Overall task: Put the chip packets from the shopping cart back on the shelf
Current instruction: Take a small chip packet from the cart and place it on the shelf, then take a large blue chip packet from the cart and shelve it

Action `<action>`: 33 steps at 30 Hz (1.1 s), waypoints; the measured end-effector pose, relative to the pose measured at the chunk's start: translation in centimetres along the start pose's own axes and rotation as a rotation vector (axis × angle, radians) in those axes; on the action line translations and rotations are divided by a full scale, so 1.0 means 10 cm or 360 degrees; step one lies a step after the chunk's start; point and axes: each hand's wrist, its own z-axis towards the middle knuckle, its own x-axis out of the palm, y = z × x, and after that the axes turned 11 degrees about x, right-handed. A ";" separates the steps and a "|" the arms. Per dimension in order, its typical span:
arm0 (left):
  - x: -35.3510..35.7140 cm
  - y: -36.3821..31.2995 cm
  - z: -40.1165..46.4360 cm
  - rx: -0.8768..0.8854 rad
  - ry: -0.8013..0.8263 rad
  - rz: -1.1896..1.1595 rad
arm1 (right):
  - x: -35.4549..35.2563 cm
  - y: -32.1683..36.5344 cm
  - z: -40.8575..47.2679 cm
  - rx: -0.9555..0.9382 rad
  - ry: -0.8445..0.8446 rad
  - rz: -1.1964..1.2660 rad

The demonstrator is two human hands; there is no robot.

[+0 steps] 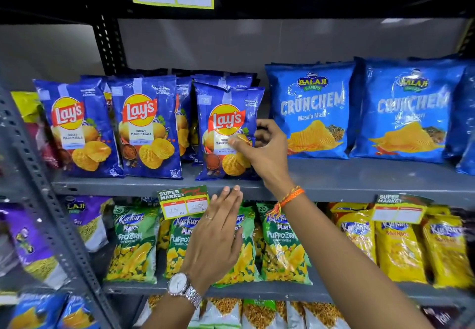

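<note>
A blue Lay's Magic Masala packet (223,123) stands upright on the grey middle shelf (359,177), the rightmost of the front row. My right hand (267,148) pinches its right edge, with the thumb on the front and the fingers curled behind. My left hand (218,236) hovers flat and open below the shelf lip, holding nothing. Two more Lay's packets (146,128) (74,128) stand to the left, with others behind them. The shopping cart is out of view.
Blue Balaji Crunchem packets (311,112) fill the shelf to the right, with a small gap beside the held packet. Green Kurkure Puffcorn packets (133,243) and yellow Kurkure packets (401,249) line the shelf below. A price tag (183,204) hangs on the shelf lip. A perforated grey post (46,200) slants at left.
</note>
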 end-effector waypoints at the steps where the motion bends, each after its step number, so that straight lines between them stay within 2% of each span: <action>1: 0.00 0.00 0.00 0.0003 -0.0001 0.0002 | 0.02 0.00 0.00 0.0000 -0.0002 -0.0014; 10: 0.05 -0.08 -0.02 -0.0015 -0.0057 -0.0197 | -0.30 0.02 -0.08 0.0060 0.0095 -0.0003; 14: 0.14 -0.37 0.06 0.0060 -0.0097 -0.0346 | -0.81 0.03 -0.27 -0.0015 -0.0090 0.0041; 19: 0.43 -1.15 0.23 0.0150 -0.0060 -0.0684 | -1.88 -0.18 -0.73 -0.0026 -0.0460 0.0107; 23: 0.84 -2.04 0.22 0.0345 0.0169 -0.0905 | -2.95 -0.63 -1.26 0.0197 -0.0876 0.0164; 27: 1.32 -2.98 0.01 0.0587 0.0434 -0.1144 | -3.93 -1.47 -1.99 0.0577 -0.1224 0.0103; 33: 2.09 -3.90 -0.54 0.0797 0.0701 -0.1443 | -4.57 -2.84 -3.23 0.1334 -0.1625 0.0026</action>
